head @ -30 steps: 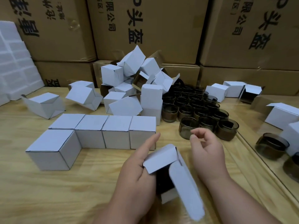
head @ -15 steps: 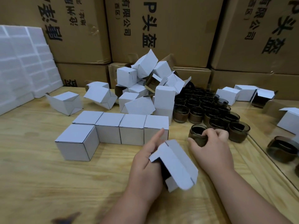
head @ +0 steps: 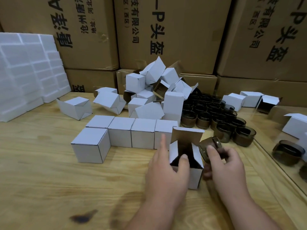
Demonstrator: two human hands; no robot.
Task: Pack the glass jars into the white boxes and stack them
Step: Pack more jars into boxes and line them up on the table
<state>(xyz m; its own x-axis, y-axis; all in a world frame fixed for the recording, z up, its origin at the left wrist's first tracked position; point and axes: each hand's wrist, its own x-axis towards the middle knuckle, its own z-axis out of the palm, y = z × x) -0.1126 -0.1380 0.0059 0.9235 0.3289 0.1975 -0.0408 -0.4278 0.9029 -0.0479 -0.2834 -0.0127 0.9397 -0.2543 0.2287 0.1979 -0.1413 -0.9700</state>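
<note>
While left hand (head: 167, 170) grips open white box (head: 186, 156) on wooden table (head: 49, 180), thumb curled over rim, index straight; box mouth up, lid flap standing at back. R hand (head: 227, 165) fingers clamped on glass jar (head: 210, 147), just right of box, tilted, mouth pointing up-right. Closed boxes (head: 119, 133) in L-shaped row behind.

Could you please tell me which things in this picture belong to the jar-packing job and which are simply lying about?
Part of the job:
- open white cardboard box, gripped by the left hand
- dark glass jar, held by the right hand
- cluster of dark glass jars
- row of closed white boxes
- heap of unfilled white boxes

Lying about:
- large brown printed cartons
- white foam blocks
</note>
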